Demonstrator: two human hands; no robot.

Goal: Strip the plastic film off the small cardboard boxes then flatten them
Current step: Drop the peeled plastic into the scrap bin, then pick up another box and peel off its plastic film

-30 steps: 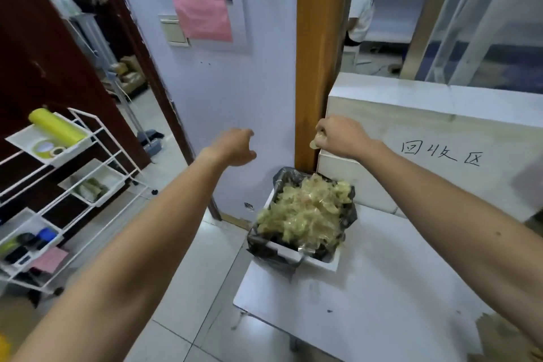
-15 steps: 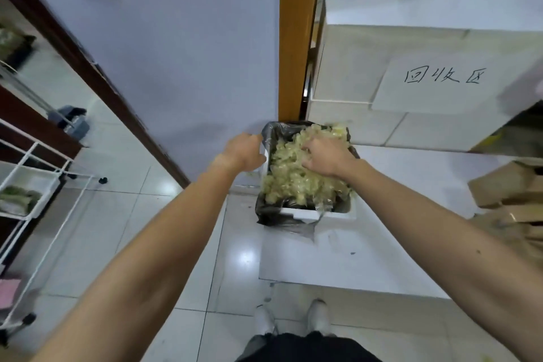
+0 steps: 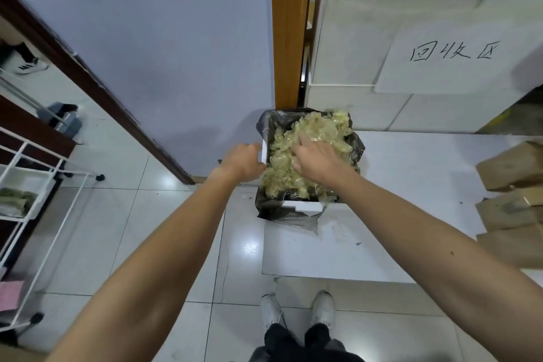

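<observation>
Our left hand [image 3: 245, 160] grips the edge of the white bag-lined box [image 3: 302, 206]. Our right hand [image 3: 318, 163], fingers flat, presses on the crumpled yellowish plastic film [image 3: 282, 182].

A white surface [image 3: 411, 244] fills the 3 to 5 o'clock side. At its far-left corner, near the centre, stands a white bin [image 3: 302, 206] lined with a black bag [image 3: 266, 123]. An orange-brown wooden post [image 3: 289, 29] rises at 12 o'clock. White blocks [image 3: 352, 53] are stacked at 1 to 2 o'clock and bear a paper sheet [image 3: 452, 76] with handwritten characters. A dark door frame [image 3: 88, 79] slants through 10 o'clock. A white wire rack [image 3: 26, 182] stands at 9 o'clock on the pale tiled floor [image 3: 147, 229]. White shoes [image 3: 271, 310] show at 6 o'clock.
</observation>
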